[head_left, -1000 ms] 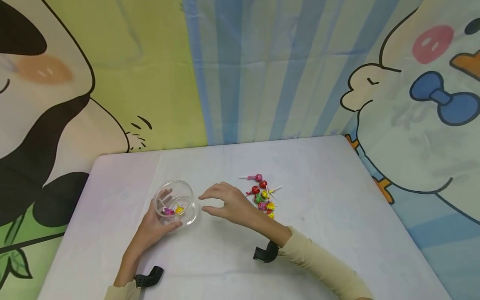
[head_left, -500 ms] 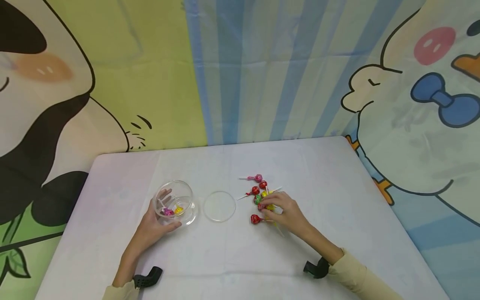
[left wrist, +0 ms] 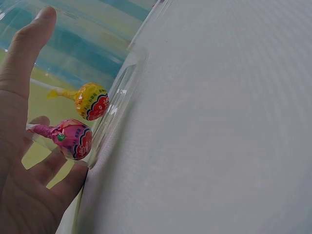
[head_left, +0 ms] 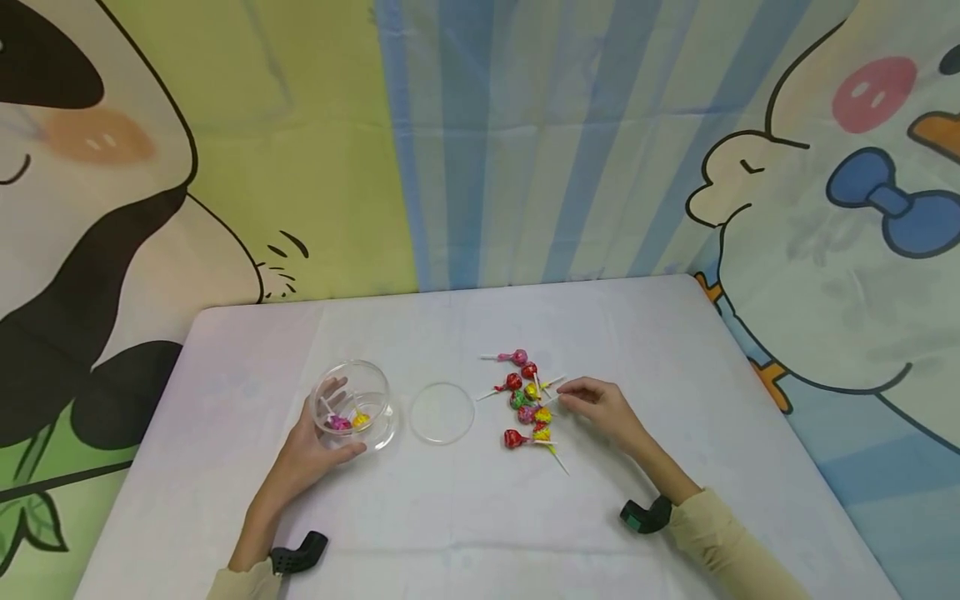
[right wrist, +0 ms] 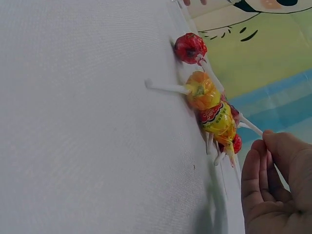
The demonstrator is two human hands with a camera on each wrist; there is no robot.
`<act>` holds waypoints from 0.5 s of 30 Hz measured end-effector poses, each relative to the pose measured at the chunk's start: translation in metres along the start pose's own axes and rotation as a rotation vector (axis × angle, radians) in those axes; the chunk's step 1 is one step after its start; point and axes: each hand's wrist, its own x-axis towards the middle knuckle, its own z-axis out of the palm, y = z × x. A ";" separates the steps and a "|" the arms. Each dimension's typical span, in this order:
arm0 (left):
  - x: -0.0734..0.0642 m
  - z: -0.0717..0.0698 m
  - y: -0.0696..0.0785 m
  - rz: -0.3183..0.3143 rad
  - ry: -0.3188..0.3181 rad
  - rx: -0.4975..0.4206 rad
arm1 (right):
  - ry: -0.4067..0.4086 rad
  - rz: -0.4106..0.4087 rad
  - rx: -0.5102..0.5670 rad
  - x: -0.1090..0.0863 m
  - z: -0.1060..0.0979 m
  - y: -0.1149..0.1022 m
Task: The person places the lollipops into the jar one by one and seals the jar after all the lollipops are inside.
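Observation:
My left hand (head_left: pixel 307 442) is wrapped round a clear jar (head_left: pixel 367 379) on the table, thumb on its near side. Inside lie a pink-purple lollipop (left wrist: pixel 73 139) and a yellow lollipop (left wrist: pixel 91 101). My right hand (head_left: pixel 603 408) pinches the end of a white lollipop stick (right wrist: pixel 251 126) between thumb and forefinger. That stick leads into a pile of lollipops, apparently to the pink-purple lollipop (head_left: pixel 527 414); in the right wrist view its head is mostly hidden behind a yellow lollipop (right wrist: pixel 217 119). Around it are a green lollipop (head_left: pixel 517 400) and a red lollipop (head_left: pixel 513 438).
A clear round lid (head_left: pixel 442 413) lies flat between the jar and the pile. Another pink lollipop (head_left: pixel 519 357) lies at the pile's far end. White cloth covers the table (head_left: pixel 450 533), and a printed curtain (head_left: pixel 517 142) hangs behind its far edge.
My right hand has moved from beside the jar, over the lid, right to the lollipops, then slightly further right with a stick between its fingertips. My left hand keeps its hold on the jar.

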 end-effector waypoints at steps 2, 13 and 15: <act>0.000 0.000 0.000 0.000 -0.003 0.006 | 0.005 -0.005 0.015 -0.001 0.000 0.002; 0.000 0.000 0.001 0.002 -0.007 -0.007 | 0.063 0.028 0.053 -0.004 0.004 0.009; 0.001 0.000 0.000 0.006 -0.008 -0.012 | 0.070 0.027 0.072 -0.005 0.005 0.011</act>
